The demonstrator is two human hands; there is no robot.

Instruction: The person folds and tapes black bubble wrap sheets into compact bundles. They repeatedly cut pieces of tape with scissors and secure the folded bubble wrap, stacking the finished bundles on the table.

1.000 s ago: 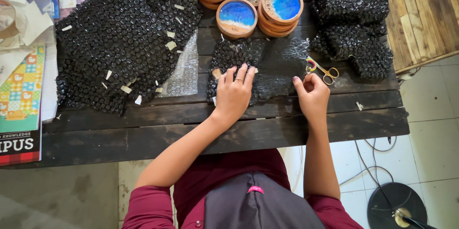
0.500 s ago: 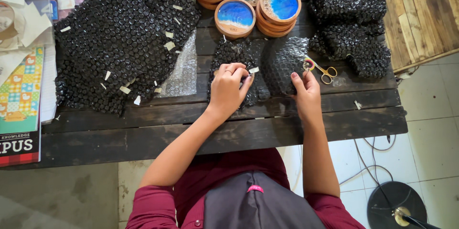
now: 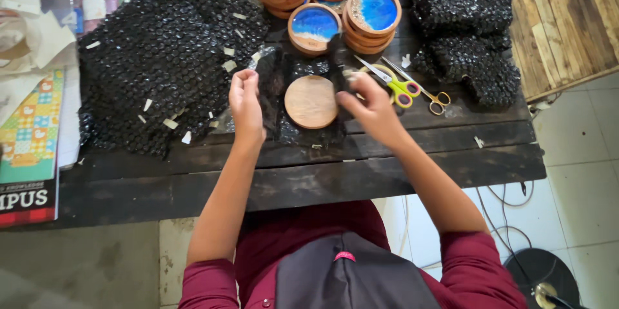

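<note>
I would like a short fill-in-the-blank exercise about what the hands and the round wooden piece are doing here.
1. The round wooden disc lies on black ____ wrap.
2. The left hand and right hand each lift one ____ of the wrap.
3. The scissors with the yellow-green handles lie on the ____.

Missing words: bubble; edge; table

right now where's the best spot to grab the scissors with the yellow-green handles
Take the yellow-green scissors by their handle loops, coming from the right: the loops lie toward the right, free of the right hand, while the shut blades point up-left toward the stacked round coasters. The smaller gold scissors lie close beside them, so reach carefully.
</note>
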